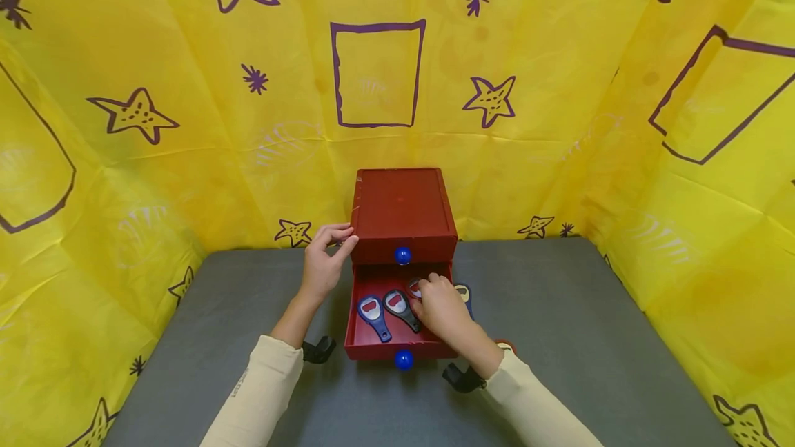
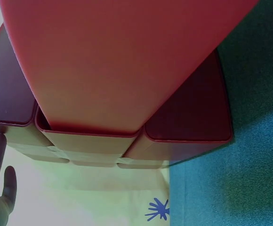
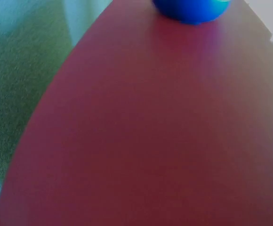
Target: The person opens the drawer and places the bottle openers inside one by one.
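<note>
A red two-drawer box (image 1: 404, 202) stands against the yellow cloth, its lower drawer (image 1: 366, 352) pulled out. Fingertips of my left hand (image 1: 323, 264) touch the left side of the box near its upper front; in the left wrist view that hand shows only at the lower left edge. Inside the drawer lie a blue bottle opener (image 1: 374, 316) and a black bottle opener (image 1: 400, 308). My right hand (image 1: 444, 305) reaches into the drawer's right part and pinches another bottle opener (image 1: 415, 287), mostly hidden beneath the fingers. The right wrist view shows the drawer front, no fingers.
Right of the drawer, on the grey table (image 1: 559, 323), lies another blue bottle opener (image 1: 464, 293). A red-edged thing (image 1: 506, 345) peeks out by the right wrist. Blue knobs (image 1: 404, 359) stick out from the drawer fronts. Yellow cloth walls (image 1: 298, 178) enclose the back and sides.
</note>
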Action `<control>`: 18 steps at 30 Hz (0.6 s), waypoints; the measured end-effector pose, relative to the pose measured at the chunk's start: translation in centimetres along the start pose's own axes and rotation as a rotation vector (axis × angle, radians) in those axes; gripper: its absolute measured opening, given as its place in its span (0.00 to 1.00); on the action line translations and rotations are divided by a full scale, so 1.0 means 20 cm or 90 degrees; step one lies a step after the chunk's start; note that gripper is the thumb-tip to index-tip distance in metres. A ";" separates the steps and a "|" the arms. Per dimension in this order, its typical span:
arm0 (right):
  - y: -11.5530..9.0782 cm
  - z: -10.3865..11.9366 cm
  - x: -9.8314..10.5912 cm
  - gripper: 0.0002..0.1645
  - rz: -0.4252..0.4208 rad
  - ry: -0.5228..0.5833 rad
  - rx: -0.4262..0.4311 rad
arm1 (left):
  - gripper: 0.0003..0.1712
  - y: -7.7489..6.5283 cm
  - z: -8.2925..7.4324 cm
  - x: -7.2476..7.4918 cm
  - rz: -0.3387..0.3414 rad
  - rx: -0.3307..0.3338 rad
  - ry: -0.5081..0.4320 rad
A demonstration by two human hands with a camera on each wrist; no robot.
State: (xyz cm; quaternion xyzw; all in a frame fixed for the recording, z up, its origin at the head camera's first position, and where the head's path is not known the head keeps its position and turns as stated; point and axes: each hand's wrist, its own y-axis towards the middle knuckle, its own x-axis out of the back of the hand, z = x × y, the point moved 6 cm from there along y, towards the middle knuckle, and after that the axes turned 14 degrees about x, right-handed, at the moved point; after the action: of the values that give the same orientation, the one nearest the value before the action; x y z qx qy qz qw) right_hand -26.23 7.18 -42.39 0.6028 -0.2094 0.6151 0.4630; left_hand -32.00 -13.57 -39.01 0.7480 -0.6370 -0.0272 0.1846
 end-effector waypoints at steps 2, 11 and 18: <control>-0.01 -0.01 0.01 0.17 -0.010 0.033 -0.005 | 0.11 0.00 0.00 0.00 -0.001 0.001 -0.003; -0.05 -0.04 0.08 0.15 -0.051 0.129 -0.011 | 0.11 0.00 0.03 0.01 0.002 -0.028 -0.012; -0.10 -0.04 0.09 0.16 -0.026 0.221 -0.038 | 0.12 -0.01 -0.02 0.01 0.008 -0.014 -0.008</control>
State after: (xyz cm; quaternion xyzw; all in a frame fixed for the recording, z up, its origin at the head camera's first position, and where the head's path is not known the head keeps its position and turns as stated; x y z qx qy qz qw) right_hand -24.73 9.30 -41.49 0.4775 -0.1322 0.6940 0.5223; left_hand -31.60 -13.68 -38.77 0.7415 -0.6427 -0.0378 0.1890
